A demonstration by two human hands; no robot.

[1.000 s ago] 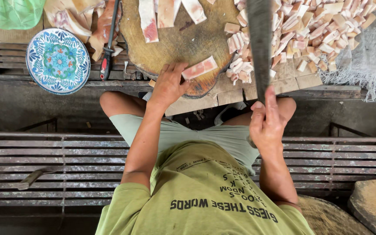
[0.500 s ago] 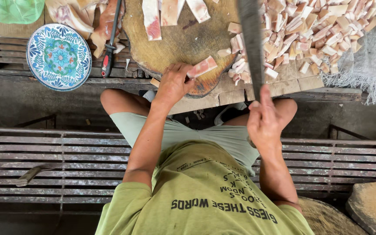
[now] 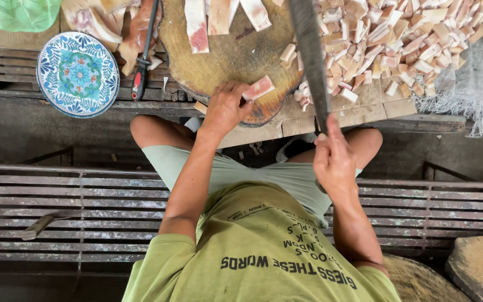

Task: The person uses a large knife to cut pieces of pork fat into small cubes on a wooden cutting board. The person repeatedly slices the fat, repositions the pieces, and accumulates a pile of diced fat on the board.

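My left hand (image 3: 225, 107) rests on the near edge of a round wooden chopping block (image 3: 236, 53) and pinches a strip of pink and white pork (image 3: 259, 88) flat against it. My right hand (image 3: 334, 159) grips the handle of a long dark cleaver (image 3: 309, 53). The blade is raised edge-on over the right side of the block, just right of the pork strip. Larger pork slabs (image 3: 208, 19) lie at the far side of the block.
A heap of cut pork cubes (image 3: 409, 39) covers the board to the right of the block. At the left are a blue patterned plate (image 3: 77, 74), a red-handled knife (image 3: 142, 53) and more pork pieces (image 3: 93, 22). Another wooden block (image 3: 482, 268) stands at lower right.
The cleaver and my right hand have shifted slightly to the left, toward the pork strip. My left hand has stayed on the strip.
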